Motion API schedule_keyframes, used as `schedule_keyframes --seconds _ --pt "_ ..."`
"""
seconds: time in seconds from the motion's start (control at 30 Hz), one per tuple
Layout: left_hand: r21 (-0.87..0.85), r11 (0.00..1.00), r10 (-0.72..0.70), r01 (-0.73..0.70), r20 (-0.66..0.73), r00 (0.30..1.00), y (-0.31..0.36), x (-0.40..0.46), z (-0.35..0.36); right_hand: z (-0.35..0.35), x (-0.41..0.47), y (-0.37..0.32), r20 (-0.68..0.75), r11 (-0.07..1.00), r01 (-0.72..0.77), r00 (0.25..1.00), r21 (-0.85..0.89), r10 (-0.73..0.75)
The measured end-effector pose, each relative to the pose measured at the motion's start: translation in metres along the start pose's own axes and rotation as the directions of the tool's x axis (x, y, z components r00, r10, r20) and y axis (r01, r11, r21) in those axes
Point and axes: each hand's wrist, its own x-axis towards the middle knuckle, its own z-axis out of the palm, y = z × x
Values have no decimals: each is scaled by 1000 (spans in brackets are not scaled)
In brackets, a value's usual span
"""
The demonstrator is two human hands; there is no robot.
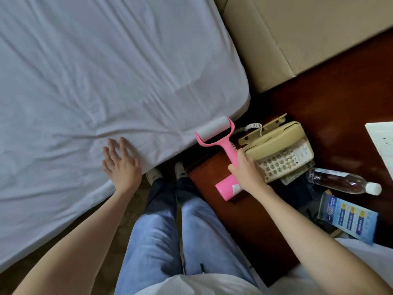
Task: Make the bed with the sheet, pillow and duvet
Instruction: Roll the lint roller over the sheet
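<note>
Left hand (pixel 121 165) flat on sheet (pixel 95 71)

Under your left-hand fingers (pixel 116 145) the sheet (pixel 95 71) is plain white with grey creases. Your right-hand fingers (pixel 244 160) wrap a bright pink lint roller (pixel 221 139) with a white roll. Just beyond them sits a cream telephone (pixel 280 150) on a reddish-brown nightstand (pixel 244 220). Further right you see a clear bottle (pixel 340 180) with a white cap and a blue leaflet (pixel 348 220) with yellow marks. Your jeans (pixel 180 241) are faded blue.
</note>
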Motion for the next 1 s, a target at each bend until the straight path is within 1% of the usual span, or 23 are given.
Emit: schedule_keyframes --seconds 0.07,0.13,0.2,0.27,0.37,0.47,0.53,0.6,0.67,0.83,0.9,1.0 --pt "9 1000 28 -28 7 1000 8 1 0 -9 9 12 -9 995 -79 997 56 80" --pt "18 998 55 -55 8 998 16 3 -1 -16 18 21 -16 994 -110 994 29 110" --pt "19 997 68 -68 14 998 24 8 -2 -22 31 23 -31 996 -80 996 -32 79" --pt "12 998 64 -64 25 998 30 13 -3 -31 50 13 -38 998 -40 999 -51 39" --pt "-3 998 57 -57 34 998 36 18 -5 -54 93 -21 -60 1000 3 998 -7 -4" --pt "2 999 44 -44 43 998 39 20 -4 -74 128 -57 -83 996 85 993 31 -82" --pt "10 999 39 -39 50 998 39 20 -4 -75 138 -65 -96 993 111 990 42 -107" --pt "16 999 40 -41 51 998 40 21 -4 -68 134 -56 -82 994 100 992 44 -96" --pt "15 999 39 -40 60 997 40 21 -4 -56 117 -33 -57 998 59 997 30 -57" --pt "18 1000 12 -13 56 998 44 21 -2 -22 62 31 14 994 -22 1000 -103 23" --pt "12 1000 13 -13 52 999 46 21 -1 -14 51 37 30 994 -23 999 -105 26" --pt "-8 1000 21 -21 42 999 50 21 -3 -21 61 26 8 996 -10 1000 -93 10"
